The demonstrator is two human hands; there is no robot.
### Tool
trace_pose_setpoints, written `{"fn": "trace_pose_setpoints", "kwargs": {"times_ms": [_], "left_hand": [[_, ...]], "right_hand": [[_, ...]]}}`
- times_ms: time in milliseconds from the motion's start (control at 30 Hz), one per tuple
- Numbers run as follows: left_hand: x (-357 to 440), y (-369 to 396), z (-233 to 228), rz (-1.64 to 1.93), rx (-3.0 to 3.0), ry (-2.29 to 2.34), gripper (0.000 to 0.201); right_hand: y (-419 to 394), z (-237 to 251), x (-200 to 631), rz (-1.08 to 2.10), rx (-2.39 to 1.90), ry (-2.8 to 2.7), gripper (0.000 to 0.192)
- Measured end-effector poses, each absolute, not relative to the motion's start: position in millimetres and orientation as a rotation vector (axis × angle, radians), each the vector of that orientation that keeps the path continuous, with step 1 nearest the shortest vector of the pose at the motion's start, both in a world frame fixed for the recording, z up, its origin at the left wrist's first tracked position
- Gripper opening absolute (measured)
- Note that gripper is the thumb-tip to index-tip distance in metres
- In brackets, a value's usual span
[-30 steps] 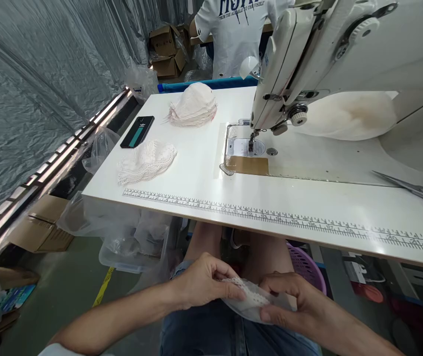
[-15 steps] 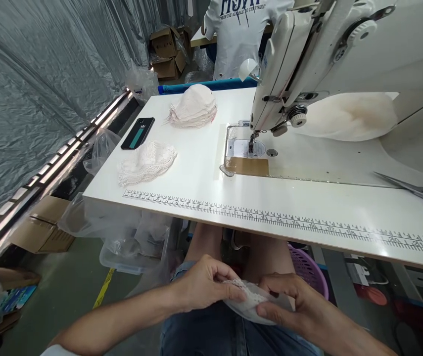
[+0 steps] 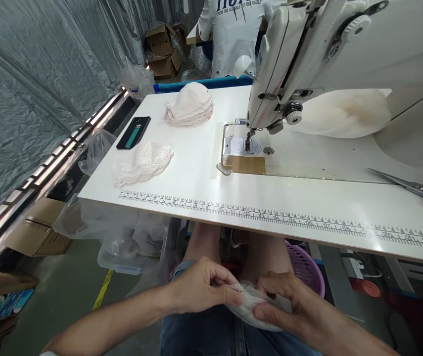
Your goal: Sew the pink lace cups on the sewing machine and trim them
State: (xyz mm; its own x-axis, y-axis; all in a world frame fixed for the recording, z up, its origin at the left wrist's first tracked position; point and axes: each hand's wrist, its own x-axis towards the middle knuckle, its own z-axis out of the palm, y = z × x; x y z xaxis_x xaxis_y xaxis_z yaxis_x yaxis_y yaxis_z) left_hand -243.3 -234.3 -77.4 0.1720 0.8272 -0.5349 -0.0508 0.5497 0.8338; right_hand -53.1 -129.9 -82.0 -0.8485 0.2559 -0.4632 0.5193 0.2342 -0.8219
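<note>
Both hands — left, right — pinched shut on a white lace piece over the lap, below the sewing table.

Counter front strip along the ruler bare, mid-frame. Sewing head blocks upper right; scissors far right. Lace pile, phone, cup stack crowd the upper left.

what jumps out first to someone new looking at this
The white sewing machine fills the upper right, over a white table with a printed ruler along its near edge. At the bottom, the left hand and right hand pinch a lace piece over the lap.
</note>
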Motion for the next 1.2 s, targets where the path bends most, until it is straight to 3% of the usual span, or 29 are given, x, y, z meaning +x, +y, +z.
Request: {"fn": "trace_pose_setpoints", "kwargs": {"times_ms": [267,733,1200], "left_hand": [[-244,-227,-69,0.569,0.933,1.341,0.027],[-251,-229,-67,0.604,0.794,1.360,0.018],[-250,-229,-67,0.598,0.849,1.337,0.018]], "right_hand": [[-135,-83,-54,-1.612,0.715,2.323,0.033],[-128,-81,-58,-1.996,0.526,2.098,0.034],[-133,-83,-66,-1.945,0.613,2.172,0.033]]}}
